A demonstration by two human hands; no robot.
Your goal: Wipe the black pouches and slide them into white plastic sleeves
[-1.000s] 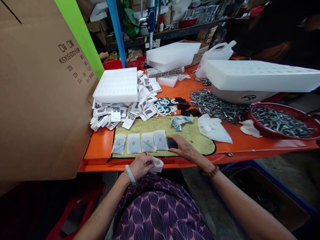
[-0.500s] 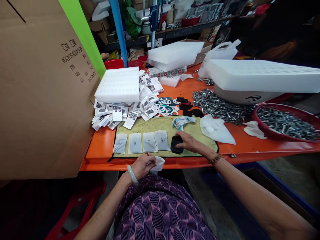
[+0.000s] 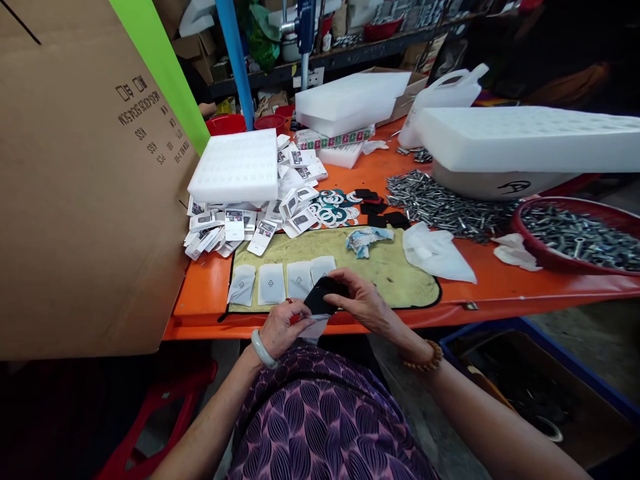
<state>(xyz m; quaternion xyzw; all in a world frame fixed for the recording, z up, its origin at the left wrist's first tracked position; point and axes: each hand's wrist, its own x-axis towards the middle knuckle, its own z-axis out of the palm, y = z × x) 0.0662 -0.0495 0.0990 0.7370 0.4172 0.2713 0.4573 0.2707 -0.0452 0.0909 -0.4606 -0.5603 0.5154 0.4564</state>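
Note:
My right hand (image 3: 361, 301) grips a flat black piece with rounded corners (image 3: 323, 297) between thumb and fingers. Its lower edge meets the mouth of a small translucent white bag (image 3: 316, 328), which my left hand (image 3: 284, 328) pinches by the rim. Both hands are over the table's front edge, just above my lap. Beyond them, several filled white pouches (image 3: 271, 283) printed with a triangle mark lie in a row on the yellow cloth (image 3: 395, 283). Whether the black piece is inside the bag's opening or only at its edge, I cannot tell.
White boxes (image 3: 235, 225) are heaped under a white foam block (image 3: 234, 163) at left. Ring-shaped cards (image 3: 333, 207) and black pads (image 3: 375, 208) lie behind the cloth. Metal parts (image 3: 440, 207) and a red basket (image 3: 530, 247) fill the right. A large carton (image 3: 75, 233) blocks the left side.
My right hand has lifted the black piece off the cloth and brought it left to the bag. My left hand still holds the bag near the same place.

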